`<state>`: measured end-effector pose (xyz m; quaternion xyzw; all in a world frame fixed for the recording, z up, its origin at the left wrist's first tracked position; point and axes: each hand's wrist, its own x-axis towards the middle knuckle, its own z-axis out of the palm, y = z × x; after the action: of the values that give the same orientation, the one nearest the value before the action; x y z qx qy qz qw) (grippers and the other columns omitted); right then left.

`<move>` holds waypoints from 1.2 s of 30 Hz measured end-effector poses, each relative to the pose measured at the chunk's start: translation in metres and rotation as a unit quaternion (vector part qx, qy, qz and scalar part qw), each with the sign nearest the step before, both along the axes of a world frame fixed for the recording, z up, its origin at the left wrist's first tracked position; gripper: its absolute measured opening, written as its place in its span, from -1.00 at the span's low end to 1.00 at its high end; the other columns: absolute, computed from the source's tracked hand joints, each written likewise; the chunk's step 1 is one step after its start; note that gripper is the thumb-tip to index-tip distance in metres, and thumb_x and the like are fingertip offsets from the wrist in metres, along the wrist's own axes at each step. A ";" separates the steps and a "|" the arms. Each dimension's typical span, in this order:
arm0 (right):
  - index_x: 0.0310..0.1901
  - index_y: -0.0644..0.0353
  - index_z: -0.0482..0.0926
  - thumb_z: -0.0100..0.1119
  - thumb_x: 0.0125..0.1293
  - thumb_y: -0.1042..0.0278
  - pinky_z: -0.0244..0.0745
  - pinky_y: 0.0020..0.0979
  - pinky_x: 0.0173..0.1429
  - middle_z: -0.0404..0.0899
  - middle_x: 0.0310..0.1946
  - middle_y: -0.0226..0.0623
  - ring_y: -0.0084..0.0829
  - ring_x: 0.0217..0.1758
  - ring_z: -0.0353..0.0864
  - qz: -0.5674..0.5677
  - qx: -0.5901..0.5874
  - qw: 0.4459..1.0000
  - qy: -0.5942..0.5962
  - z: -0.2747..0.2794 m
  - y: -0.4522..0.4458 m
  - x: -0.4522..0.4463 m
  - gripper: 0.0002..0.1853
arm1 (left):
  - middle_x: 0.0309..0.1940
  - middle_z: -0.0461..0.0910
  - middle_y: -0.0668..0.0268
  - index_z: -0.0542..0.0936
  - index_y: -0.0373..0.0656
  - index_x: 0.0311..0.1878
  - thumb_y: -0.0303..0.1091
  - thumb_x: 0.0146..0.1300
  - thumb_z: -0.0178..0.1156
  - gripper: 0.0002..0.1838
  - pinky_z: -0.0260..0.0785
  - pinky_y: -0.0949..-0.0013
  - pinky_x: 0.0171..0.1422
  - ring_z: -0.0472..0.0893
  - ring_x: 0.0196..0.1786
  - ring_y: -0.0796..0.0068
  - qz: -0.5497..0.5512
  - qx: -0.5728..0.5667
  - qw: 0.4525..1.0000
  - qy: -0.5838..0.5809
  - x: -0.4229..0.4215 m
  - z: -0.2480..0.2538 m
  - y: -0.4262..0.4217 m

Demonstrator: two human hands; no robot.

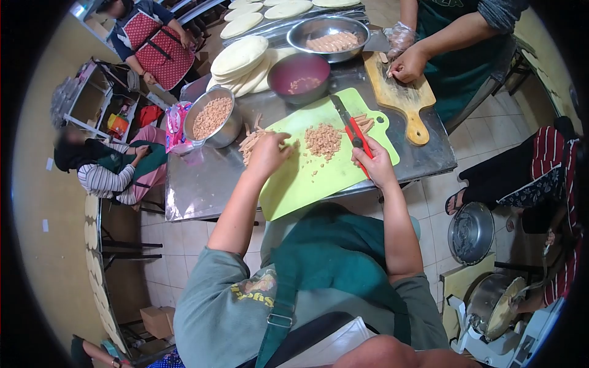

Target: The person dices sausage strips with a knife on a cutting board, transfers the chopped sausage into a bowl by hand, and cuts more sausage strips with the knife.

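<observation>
My right hand (377,163) is closed round the red and black handle of a knife (352,127), its blade pointing away from me over the green cutting board (287,195). Under and beside the knife lie uncut sausage strips (366,122). A heap of diced sausage (323,140) sits mid-board, with a few loose bits in front of it. My left hand (271,153) is over the board's left edge, fingers slightly curled and apart, beside another pile of sausage strips (248,145). Nothing shows between those fingers.
A metal pot (228,130) of diced sausage, a purple bowl (300,72), stacked flatbreads (240,56) and a steel bowl (294,38) surround the board on the metal table (190,199). Across it, a co-worker's hands (407,61) work at a wooden board (402,92). Other people are around.
</observation>
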<state>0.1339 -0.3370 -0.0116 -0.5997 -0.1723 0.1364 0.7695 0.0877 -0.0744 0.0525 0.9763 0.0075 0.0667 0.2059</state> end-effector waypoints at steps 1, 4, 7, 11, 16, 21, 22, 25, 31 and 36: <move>0.19 0.27 0.39 0.17 0.26 0.44 0.41 -0.62 -0.30 0.51 -0.28 -0.46 -0.68 -0.35 0.49 0.001 0.000 1.000 0.000 -0.001 0.000 0.000 -0.55 | -0.39 0.62 0.12 0.63 -0.16 -0.11 -0.41 -0.02 0.29 -0.67 0.44 0.26 -0.18 0.62 -0.32 0.23 0.015 -0.002 1.000 0.015 -0.007 -0.004 0.004; 0.17 0.27 0.40 0.17 0.26 0.43 0.40 -0.62 -0.30 0.51 -0.29 -0.46 -0.68 -0.35 0.48 0.003 -0.008 1.000 0.005 0.000 0.000 -0.001 -0.57 | -0.40 0.62 0.13 0.64 -0.17 -0.16 -0.38 -0.01 0.31 -0.72 0.43 0.25 -0.20 0.61 -0.35 0.22 0.000 0.022 0.996 0.091 -0.019 -0.013 0.013; 0.16 0.28 0.40 0.16 0.26 0.44 0.40 -0.62 -0.30 0.50 -0.30 -0.46 -0.68 -0.36 0.48 0.002 -0.013 1.000 0.009 0.002 0.001 -0.001 -0.57 | -0.41 0.62 0.13 0.63 -0.21 -0.24 -0.39 0.04 0.28 -0.80 0.43 0.28 -0.22 0.61 -0.36 0.22 0.000 -0.015 0.999 0.037 -0.011 -0.036 0.009; 0.17 0.28 0.39 0.15 0.26 0.46 0.39 -0.62 -0.31 0.49 -0.33 -0.47 -0.68 -0.38 0.46 -0.005 -0.011 1.000 0.004 0.005 0.002 -0.003 -0.57 | -0.36 0.61 0.08 0.61 -0.24 -0.23 -0.44 0.07 0.20 -0.82 0.43 0.27 -0.22 0.61 -0.33 0.18 -0.017 -0.120 0.992 -0.041 0.014 -0.041 -0.017; 0.20 0.33 0.35 0.13 0.28 0.49 0.37 -0.63 -0.32 0.47 -0.43 -0.43 -0.67 -0.44 0.42 -0.027 -0.009 1.000 -0.001 0.006 0.002 -0.005 -0.55 | -0.38 0.56 0.10 0.60 -0.24 -0.24 -0.46 0.06 0.13 -0.82 0.42 0.21 -0.22 0.57 -0.37 0.14 -0.026 -0.179 0.975 -0.127 0.013 -0.003 -0.044; 0.17 0.28 0.40 0.16 0.26 0.46 0.38 -0.63 -0.32 0.48 -0.34 -0.47 -0.69 -0.38 0.45 -0.016 -0.017 1.000 -0.007 0.002 0.002 -0.005 -0.57 | -0.44 0.55 0.17 0.49 -0.27 -0.31 -0.19 -0.07 0.42 -0.59 0.40 0.29 -0.22 0.56 -0.37 0.25 -0.119 -0.092 0.983 0.102 -0.015 0.009 -0.037; 0.17 0.28 0.40 0.16 0.26 0.46 0.38 -0.63 -0.32 0.48 -0.34 -0.47 -0.69 -0.38 0.45 -0.016 -0.017 1.000 -0.008 0.002 0.002 -0.004 -0.57 | -0.44 0.55 0.17 0.49 -0.27 -0.31 -0.19 -0.07 0.42 -0.59 0.40 0.29 -0.22 0.56 -0.37 0.25 -0.119 -0.091 0.983 0.101 -0.016 0.001 -0.036; 0.17 0.28 0.40 0.17 0.26 0.44 0.39 -0.63 -0.31 0.49 -0.33 -0.47 -0.68 -0.37 0.46 -0.018 -0.018 1.000 -0.008 -0.002 0.002 -0.003 -0.57 | -0.51 0.51 0.17 0.51 -0.25 -0.37 -0.34 -0.08 0.39 -0.72 0.36 0.26 -0.26 0.53 -0.38 0.22 -0.119 -0.172 0.973 0.101 -0.016 -0.021 -0.040; 0.18 0.27 0.40 0.18 0.25 0.42 0.41 -0.62 -0.32 0.51 -0.29 -0.47 -0.68 -0.36 0.48 -0.020 -0.013 1.000 -0.010 -0.004 0.002 -0.004 -0.54 | -0.44 0.53 0.10 0.56 -0.26 -0.41 -0.44 0.05 0.23 -0.91 0.38 0.19 -0.21 0.54 -0.33 0.11 -0.079 -0.129 0.984 -0.094 0.014 -0.025 -0.048; 0.15 0.31 0.39 0.11 0.28 0.45 0.38 -0.63 -0.32 0.50 -0.37 -0.45 -0.68 -0.40 0.45 -0.043 0.030 0.999 -0.010 0.001 -0.003 -0.005 -0.60 | -0.30 0.57 0.10 0.60 -0.26 -0.22 -0.31 0.09 0.23 -0.76 0.40 0.16 -0.09 0.54 -0.19 0.07 -0.128 -0.060 0.967 -0.211 0.042 -0.012 -0.066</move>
<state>0.1287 -0.3396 -0.0107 -0.5843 -0.1583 0.0921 0.7906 0.1295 -0.1404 0.0404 0.9187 -0.1575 0.2439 0.2680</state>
